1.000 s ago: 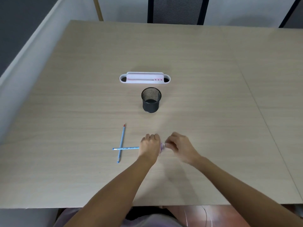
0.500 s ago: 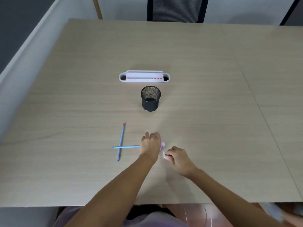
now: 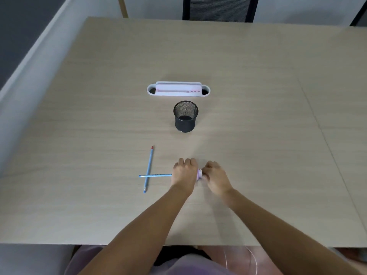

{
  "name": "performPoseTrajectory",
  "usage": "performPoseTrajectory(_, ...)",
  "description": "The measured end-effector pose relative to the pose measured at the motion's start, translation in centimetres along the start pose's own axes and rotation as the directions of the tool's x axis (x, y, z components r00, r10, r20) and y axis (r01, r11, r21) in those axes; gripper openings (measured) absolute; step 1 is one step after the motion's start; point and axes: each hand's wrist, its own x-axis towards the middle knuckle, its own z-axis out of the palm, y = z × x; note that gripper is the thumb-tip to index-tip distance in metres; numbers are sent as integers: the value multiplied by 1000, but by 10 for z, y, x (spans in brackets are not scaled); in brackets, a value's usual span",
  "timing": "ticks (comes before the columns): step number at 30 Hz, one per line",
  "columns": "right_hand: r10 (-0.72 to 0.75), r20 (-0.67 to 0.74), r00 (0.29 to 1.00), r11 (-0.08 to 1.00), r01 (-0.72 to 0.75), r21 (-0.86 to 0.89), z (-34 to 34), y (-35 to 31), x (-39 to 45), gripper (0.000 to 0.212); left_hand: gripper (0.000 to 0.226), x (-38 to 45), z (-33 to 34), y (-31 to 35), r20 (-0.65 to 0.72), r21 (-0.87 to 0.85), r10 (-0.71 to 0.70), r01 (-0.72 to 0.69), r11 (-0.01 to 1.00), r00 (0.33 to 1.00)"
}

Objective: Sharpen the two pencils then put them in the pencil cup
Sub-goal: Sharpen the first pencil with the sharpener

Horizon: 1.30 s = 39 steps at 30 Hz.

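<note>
Right hand (image 3: 216, 178) moved back up against sharpener (image 3: 199, 174), pinching it; left hand (image 3: 184, 173) grips pencil 1 (image 3: 155, 175). Pencil 2 (image 3: 149, 169) lies crossed beneath, near-left of pencil cup (image 3: 185, 117). Cup empty: 0 of 2 stored.

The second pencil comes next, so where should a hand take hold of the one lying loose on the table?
Pinch the loose pencil from above on its far half, toward the red end. It lies flat, running away from the person, and the held pencil crosses it nearer the person's end, so that far stretch is bare.
</note>
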Motion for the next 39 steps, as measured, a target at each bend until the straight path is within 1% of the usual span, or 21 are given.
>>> performPoseTrajectory(1,-24,-43,999,999,23,-32,6,-2,-11,12,46,0,1,0,9,8,-15,15,1000,1000)
performPoseTrajectory(3,-15,-52,999,1000,16,24,10,-6,-34,14,51,0,1,1,19,15,-39,39,999,999)
performPoseTrajectory(5,-18,-69,997,998,23,65,2,-7,-48,22,50,-1,0,2,20,24,-43,43,999,999)
performPoseTrajectory(6,-6,-67,998,996,12,92,-7,-10,-50,24,49,-2,-1,2,43,34,-41,39,999,998)
performPoseTrajectory(8,4,-89,996,993,6,119,-26,-14,-41,22,48,-2,3,2,90,14,-17,16,1000,996)
performPoseTrajectory(11,15,-212,977,993,10,117,-40,-12,-6,12,54,-1,1,-1,87,-29,-13,15,999,996)
performPoseTrajectory(12,38,-223,974,992,-10,125,-39,-9,6,9,55,-1,-3,0,96,-30,-20,23,999,995)
performPoseTrajectory(15,32,-161,986,998,-23,56,-19,6,26,11,49,1,-1,1,38,-34,-30,31,999,999)
performPoseTrajectory(18,150,-83,985,986,-143,81,5,7,13,11,40,0,-3,3,31,-31,-49,49,998,998)
performPoseTrajectory(19,162,-86,983,984,-155,83,14,6,1,17,40,0,-3,3,31,-24,-44,44,999,999)
performPoseTrajectory(21,125,-115,985,987,-112,118,27,2,-32,28,48,0,-3,3,47,-7,-50,50,999,998)
performPoseTrajectory(22,122,-113,986,980,-101,170,25,-2,-46,30,52,0,-4,3,53,-2,-59,59,998,997)
performPoseTrajectory(24,152,-80,985,962,-129,242,9,-12,-60,26,53,-1,-4,3,39,3,-65,65,998,997)
performPoseTrajectory(27,236,-60,970,920,-203,335,-16,-21,-42,26,51,-3,-1,2,84,33,-30,27,999,996)
performPoseTrajectory(29,284,-56,957,897,-244,368,-29,-24,-19,28,50,-2,-1,0,92,14,-17,16,1000,996)
performPoseTrajectory(31,313,-58,948,892,-273,361,-31,-21,6,29,48,-1,-2,0,74,-6,-8,9,1000,997)
performPoseTrajectory(33,351,-42,936,885,-316,342,-22,-12,26,28,41,0,2,0,42,-12,-3,3,1000,999)
performPoseTrajectory(35,440,-34,897,843,-400,361,-10,-5,36,21,40,0,-2,1,29,-13,-8,8,1000,1000)
performPoseTrajectory(37,488,-48,872,832,-448,326,5,-2,30,18,41,-1,-7,3,27,-13,-27,27,1000,999)
performPoseTrajectory(39,474,-97,875,857,-433,279,22,-5,7,18,44,-2,-7,4,30,-13,-36,36,999,999)
